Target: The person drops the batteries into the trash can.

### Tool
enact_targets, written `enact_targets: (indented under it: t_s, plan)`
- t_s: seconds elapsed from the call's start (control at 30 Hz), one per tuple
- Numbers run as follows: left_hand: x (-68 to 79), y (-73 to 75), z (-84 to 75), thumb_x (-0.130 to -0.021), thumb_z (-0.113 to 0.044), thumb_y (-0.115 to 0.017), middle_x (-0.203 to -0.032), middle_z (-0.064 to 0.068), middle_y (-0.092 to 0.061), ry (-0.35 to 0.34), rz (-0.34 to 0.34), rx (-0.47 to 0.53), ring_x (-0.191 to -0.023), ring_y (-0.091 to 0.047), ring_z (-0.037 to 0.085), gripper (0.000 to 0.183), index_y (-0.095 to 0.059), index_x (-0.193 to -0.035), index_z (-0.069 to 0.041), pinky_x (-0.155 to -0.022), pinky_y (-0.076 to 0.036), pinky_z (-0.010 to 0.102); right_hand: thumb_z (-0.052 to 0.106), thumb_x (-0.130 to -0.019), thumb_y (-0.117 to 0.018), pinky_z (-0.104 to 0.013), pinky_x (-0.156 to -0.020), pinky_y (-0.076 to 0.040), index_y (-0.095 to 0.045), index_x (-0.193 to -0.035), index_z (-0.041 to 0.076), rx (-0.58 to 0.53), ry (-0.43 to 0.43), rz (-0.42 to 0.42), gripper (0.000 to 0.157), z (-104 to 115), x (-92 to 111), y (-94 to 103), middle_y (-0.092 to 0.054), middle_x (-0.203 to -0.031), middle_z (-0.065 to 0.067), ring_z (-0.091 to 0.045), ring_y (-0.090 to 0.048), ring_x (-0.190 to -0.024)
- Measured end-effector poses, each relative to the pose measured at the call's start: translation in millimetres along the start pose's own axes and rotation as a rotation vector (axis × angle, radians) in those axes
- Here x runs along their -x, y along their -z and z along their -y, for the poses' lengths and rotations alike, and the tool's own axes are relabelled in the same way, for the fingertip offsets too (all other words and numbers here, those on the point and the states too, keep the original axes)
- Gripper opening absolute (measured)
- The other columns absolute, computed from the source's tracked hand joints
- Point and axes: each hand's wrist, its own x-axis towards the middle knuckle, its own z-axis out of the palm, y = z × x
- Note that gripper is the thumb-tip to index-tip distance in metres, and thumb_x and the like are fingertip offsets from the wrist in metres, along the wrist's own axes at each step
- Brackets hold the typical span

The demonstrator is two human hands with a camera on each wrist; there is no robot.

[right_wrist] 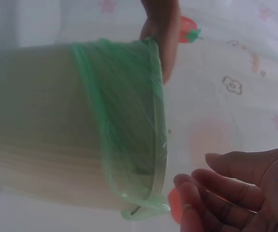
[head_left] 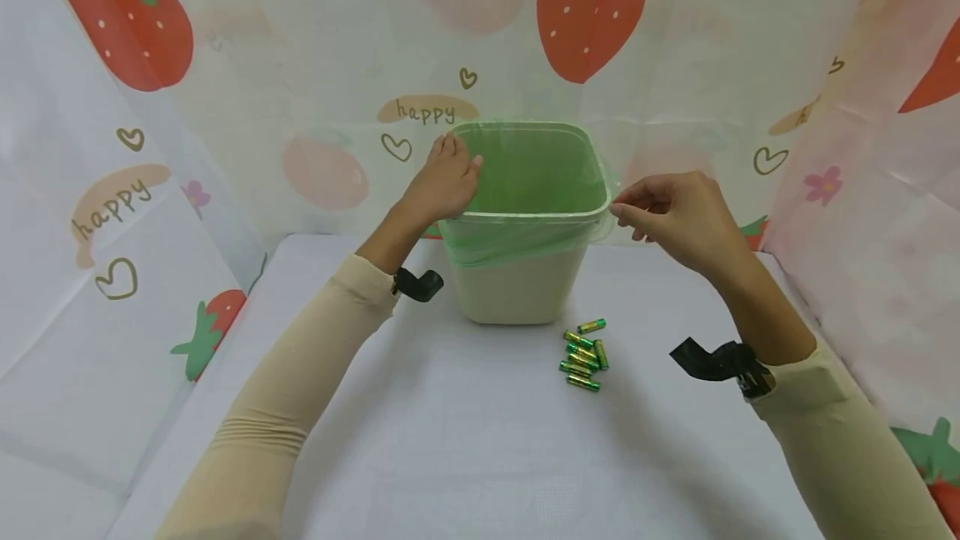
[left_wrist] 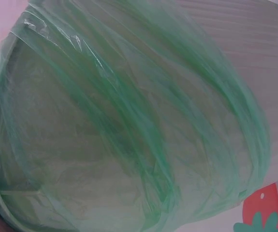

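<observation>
A cream bin [head_left: 517,286] stands upright on the white cloth, lined with a thin green bin bag [head_left: 525,240] folded over its rim. My left hand [head_left: 447,177] rests over the left side of the rim; how its fingers close there is hidden. In the left wrist view the creased bag [left_wrist: 129,116] fills most of the picture. My right hand [head_left: 678,211] is beside the right front corner of the rim. In the right wrist view, thumb and fingers [right_wrist: 230,186] are bent and apart, holding nothing, close to the bag's loose edge [right_wrist: 151,205].
Several green and gold batteries [head_left: 581,357] lie in a loose group on the white tablecloth [head_left: 450,448], in front of the bin's right side. A strawberry-patterned curtain [head_left: 322,40] hangs behind and along both sides.
</observation>
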Motion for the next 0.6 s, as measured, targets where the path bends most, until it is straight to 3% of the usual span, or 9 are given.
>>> enact_targets:
  t_s: [0.3, 0.6]
  plan:
    - [-3.1, -2.6, 3.0, -0.113, -0.038, -0.014, -0.165, 0.029, 0.007, -0.006, -0.009, -0.005, -0.154, 0.012, 0.037, 0.069, 0.001, -0.156, 0.013, -0.125, 0.002, 0.040, 0.033, -0.097, -0.071, -0.027, -0.060, -0.051, -0.079, -0.102, 0.009, 0.040, -0.022, 0.010, 0.026, -15, 21, -5.1, -0.075, -0.087, -0.004, -0.014, -0.067, -0.068]
    - [-1.1, -2.1, 0.8, -0.113, -0.035, -0.017, -0.165, 0.031, 0.005, -0.012, -0.018, -0.012, -0.154, 0.010, 0.038, 0.067, -0.001, -0.156, 0.015, -0.125, 0.003, 0.039, 0.031, -0.097, -0.072, -0.029, -0.061, -0.051, -0.079, -0.101, 0.011, 0.025, -0.056, 0.010, 0.021, -28, 37, -15.4, -0.075, -0.085, -0.002, -0.017, -0.068, -0.069]
